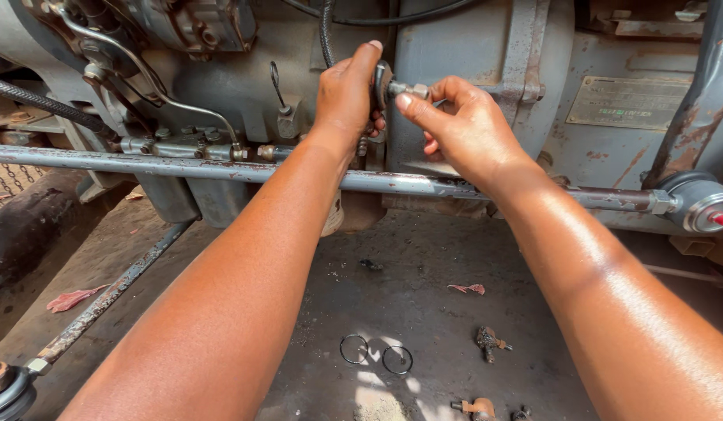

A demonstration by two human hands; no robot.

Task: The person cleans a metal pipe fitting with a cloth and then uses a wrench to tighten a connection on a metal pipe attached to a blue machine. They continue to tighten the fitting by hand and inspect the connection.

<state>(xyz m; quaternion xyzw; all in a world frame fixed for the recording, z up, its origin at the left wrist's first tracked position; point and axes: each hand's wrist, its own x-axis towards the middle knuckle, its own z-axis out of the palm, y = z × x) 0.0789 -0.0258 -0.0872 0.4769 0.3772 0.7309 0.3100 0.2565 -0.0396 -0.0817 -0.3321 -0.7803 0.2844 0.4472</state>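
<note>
Grey, rust-flecked metal fills the view: a big machine housing (455, 47) spans the top, and both bare arms reach up to it. Starting at 9 o'clock, a dark braided hose (42, 101) slants in, and a long grey rod (166, 166) runs level across the whole width, passing in front of the forearms. Down at 7 o'clock a second rusty rod (112, 292) angles to a ball joint (7, 386) in the corner.

Up at 12 o'clock, the left hand (346, 97) is wrapped around a small dark lever piece (381, 82), thumb pointing upward, right under a black cable (325, 31). Just beside it, touching, the right hand (463, 129) pinches a short silvery bolt fitting (408, 90) between thumb and forefinger; it sticks out sideways from the dark piece, dull and slightly shiny at its hex end. Both hands are closed on their parts.

At 2 o'clock, a rectangular metal plate (626, 101) sits flat on the housing, tan-grey with rusty streaks; its marks are too small to read. At 3 o'clock the long rod ends in a round grey joint with a red tip (708, 210).

On the dusty floor (424, 265) at 6 o'clock lie two thin wire rings (375, 355) side by side, and small rusty fittings (490, 343) near them.
</note>
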